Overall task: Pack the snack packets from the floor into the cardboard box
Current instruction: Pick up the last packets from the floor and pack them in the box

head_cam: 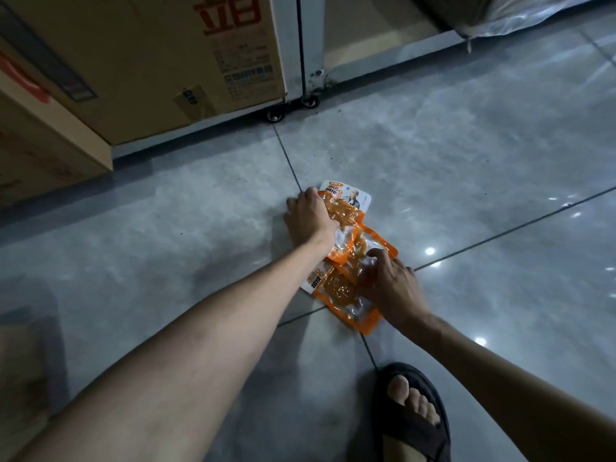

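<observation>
Three orange and clear snack packets lie overlapping on the grey tiled floor. My left hand (308, 216) is closed over the left edge of the far packet (346, 203), which has a white top. My right hand (390, 283) presses its fingers down on the near packet (340, 291) and on the middle packet (375, 243). All packets rest flat on the floor. A brown cardboard box (23, 355) shows dimly at the lower left edge; its inside is hidden.
Large cardboard cartons (143, 61) stand at the upper left on a wheeled rack (275, 115). A metal frame (308, 45) runs along the back. My sandalled foot (411, 415) is planted just below the packets. Open floor stretches right.
</observation>
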A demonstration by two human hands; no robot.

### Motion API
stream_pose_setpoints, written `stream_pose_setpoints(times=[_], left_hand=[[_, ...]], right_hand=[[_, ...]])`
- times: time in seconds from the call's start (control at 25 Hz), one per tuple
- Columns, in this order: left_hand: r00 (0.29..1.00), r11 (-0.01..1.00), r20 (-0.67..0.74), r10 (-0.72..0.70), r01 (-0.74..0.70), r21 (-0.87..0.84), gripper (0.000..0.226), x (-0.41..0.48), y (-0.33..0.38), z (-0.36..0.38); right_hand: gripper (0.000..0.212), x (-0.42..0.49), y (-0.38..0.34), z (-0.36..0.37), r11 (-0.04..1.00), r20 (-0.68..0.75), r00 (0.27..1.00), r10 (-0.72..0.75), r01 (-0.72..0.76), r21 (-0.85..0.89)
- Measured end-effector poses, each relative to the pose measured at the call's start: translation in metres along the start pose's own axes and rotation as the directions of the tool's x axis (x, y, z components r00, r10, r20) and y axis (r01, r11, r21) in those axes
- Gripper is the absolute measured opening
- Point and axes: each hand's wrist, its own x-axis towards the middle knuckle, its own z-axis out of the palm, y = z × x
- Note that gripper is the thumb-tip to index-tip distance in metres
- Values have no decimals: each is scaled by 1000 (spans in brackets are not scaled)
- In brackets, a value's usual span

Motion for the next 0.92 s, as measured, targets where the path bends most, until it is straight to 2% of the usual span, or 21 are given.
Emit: stream_pose_setpoints(times=[0.16, 0.28, 0.32, 0.36, 0.44, 0.52, 0.64, 0.72, 0.8, 0.88, 0.92], left_hand=[[994, 980, 96, -55, 72, -186, 53, 3, -10, -23], [987, 901, 142, -75, 128, -414, 36, -8, -32, -62], [978, 818, 178, -112, 192, -542, 30, -15, -42, -76], [957, 685, 244, -159, 284, -671, 24, -23, -52, -88], [876, 408, 415, -247, 483, -775, 14, -43, -71, -99], [786, 310, 528, -323, 615, -725, 13, -64, -85, -90], [701, 287, 597, -390, 709, -644, 15, -89, -91, -64], [678, 300, 593, -435, 730, -614, 14, -97, -90, -48], [687, 326, 557, -466, 719, -614, 15, -101, -88, -37], [697, 328, 541, -471, 708, -625, 12, -104, -84, -31], [696, 319, 545, -467, 707, -631, 12, -107, -81, -29]], right_hand=[[61, 2, 0, 4, 1000, 16, 1000, 9, -10, 18], [51, 4, -3, 1, 999, -69, 997, 30, -30, -13], [48, 9, -7, -3, 998, -105, 994, 22, -28, -54], [50, 16, -10, -9, 995, -133, 991, 2, -15, -96], [64, 35, -18, -20, 994, -151, 988, -6, -11, -111], [83, 51, -30, -24, 994, -88, 995, 47, -55, -94], [92, 59, -40, -17, 983, -12, 988, 153, -153, -105], [81, 60, -39, -17, 969, -3, 970, 244, -244, 45], [61, 58, -35, -26, 873, 44, 935, 351, -344, 346], [40, 51, -24, -38, 618, 151, 906, 396, -385, 685], [29, 45, -16, -44, 484, 193, 903, 384, -375, 791]])
